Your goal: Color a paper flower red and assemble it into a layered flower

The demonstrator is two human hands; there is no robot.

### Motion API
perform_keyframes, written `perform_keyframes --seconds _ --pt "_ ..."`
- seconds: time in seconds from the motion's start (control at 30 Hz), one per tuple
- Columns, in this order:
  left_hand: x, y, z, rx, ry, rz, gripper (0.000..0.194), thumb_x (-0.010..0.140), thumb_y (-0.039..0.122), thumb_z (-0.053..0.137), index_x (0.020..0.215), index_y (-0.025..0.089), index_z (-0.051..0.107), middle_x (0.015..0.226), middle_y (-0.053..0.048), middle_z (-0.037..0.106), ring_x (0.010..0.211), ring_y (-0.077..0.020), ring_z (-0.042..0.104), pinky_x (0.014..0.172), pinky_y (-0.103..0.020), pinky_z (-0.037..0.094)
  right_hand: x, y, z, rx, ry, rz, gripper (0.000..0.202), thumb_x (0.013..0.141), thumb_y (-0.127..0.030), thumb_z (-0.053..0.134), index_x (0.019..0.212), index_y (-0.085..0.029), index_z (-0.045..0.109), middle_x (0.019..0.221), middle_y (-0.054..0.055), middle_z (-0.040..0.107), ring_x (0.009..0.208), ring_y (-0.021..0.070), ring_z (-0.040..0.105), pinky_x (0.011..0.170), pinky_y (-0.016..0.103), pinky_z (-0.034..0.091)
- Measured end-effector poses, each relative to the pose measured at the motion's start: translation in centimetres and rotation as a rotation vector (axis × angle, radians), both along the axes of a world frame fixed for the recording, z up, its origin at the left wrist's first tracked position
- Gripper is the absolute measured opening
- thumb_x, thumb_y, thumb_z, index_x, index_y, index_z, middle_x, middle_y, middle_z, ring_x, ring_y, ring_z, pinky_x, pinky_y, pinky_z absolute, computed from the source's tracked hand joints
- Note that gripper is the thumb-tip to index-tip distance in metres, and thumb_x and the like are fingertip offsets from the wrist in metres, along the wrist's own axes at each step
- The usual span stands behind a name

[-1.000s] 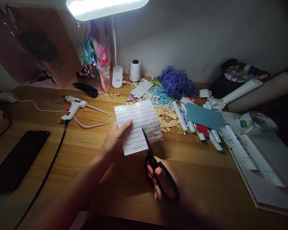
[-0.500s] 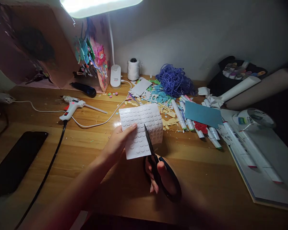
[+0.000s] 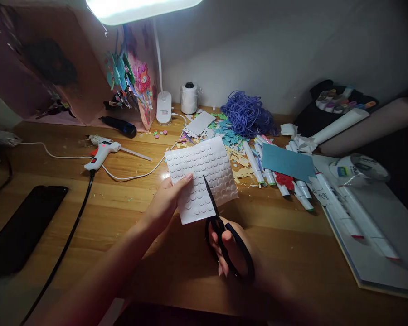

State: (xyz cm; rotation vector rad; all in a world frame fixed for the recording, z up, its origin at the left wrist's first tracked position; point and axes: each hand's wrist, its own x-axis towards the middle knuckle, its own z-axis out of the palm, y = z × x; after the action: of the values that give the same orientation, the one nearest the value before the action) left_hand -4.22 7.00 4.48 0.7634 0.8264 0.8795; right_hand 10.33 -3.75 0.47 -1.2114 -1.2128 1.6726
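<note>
My left hand (image 3: 166,197) grips the left edge of a white sheet of round raised dots (image 3: 199,165), thumb on top and fingers hidden behind. My right hand (image 3: 229,246) holds black-handled scissors (image 3: 221,231), with fingers through the loops. The blades reach up into the sheet from its lower edge, along a slit that parts a left strip from the right part. The right part curls away a little beyond the blades. How far the blades are apart is hard to make out.
A white glue gun (image 3: 104,154) with its cord lies left, above a black phone (image 3: 23,231). Paper scraps (image 3: 236,154), purple string (image 3: 246,113) and a thread spool (image 3: 189,98) sit at the back. Markers (image 3: 253,163), blue paper (image 3: 287,160) and clear tape (image 3: 358,167) lie right.
The scissor handles have drawn closer together. The right part of the sheet has swung outward and flattened, and the sheet is tilted slightly.
</note>
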Motion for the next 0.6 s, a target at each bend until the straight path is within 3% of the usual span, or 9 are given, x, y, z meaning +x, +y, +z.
perform_keyframes --seconds 0.33,0.6 --pt "-0.2 -0.1 -0.1 0.034 0.035 -0.102 0.026 0.079 0.031 0.065 0.1 0.016 0.068 0.091 -0.007 0.07 0.081 -0.0192 0.065 0.08 -0.029 0.049 0.2 0.6 2.1 0.016 0.049 0.042 0.064 0.07 -0.082 0.032 0.073 -0.019 0.041 0.051 -0.007 0.039 0.039 0.0076 0.043 0.042 0.022 0.043" --pt "-0.3 -0.1 -0.1 0.039 0.044 -0.083 0.027 0.077 0.031 0.067 0.1 0.017 0.068 0.094 -0.007 0.07 0.081 -0.0194 0.065 0.074 -0.026 0.05 0.6 0.4 1.1 0.056 -0.076 0.039 0.061 0.075 -0.078 0.03 0.076 -0.018 0.042 0.046 -0.007 0.041 0.035 0.0076 0.043 0.035 0.018 0.035"
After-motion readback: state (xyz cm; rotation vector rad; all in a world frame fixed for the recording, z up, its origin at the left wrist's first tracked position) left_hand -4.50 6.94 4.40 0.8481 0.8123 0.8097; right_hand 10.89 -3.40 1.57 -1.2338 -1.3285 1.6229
